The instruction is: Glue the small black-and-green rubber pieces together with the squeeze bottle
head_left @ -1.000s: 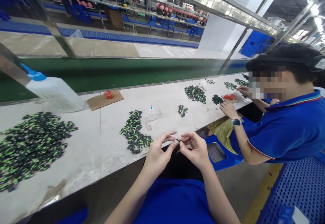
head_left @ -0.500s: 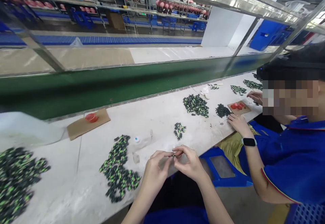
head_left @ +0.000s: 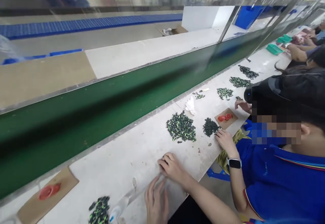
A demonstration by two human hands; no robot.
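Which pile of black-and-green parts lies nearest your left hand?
The small pile at the bottom edge, just left of the left hand, beside the clear bottle. The larger pile lies farther, beyond the right hand.

A clear squeeze bottle (head_left: 124, 202) with a blue tip lies on its side on the white workbench (head_left: 132, 153), tip toward the near edge, directly right of a small heap of black-and-green parts (head_left: 99, 210).

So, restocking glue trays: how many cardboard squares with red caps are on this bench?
2. One cardboard square lies at the near left by the green belt; the other cardboard square lies in front of the co-worker. More may be hidden farther down.
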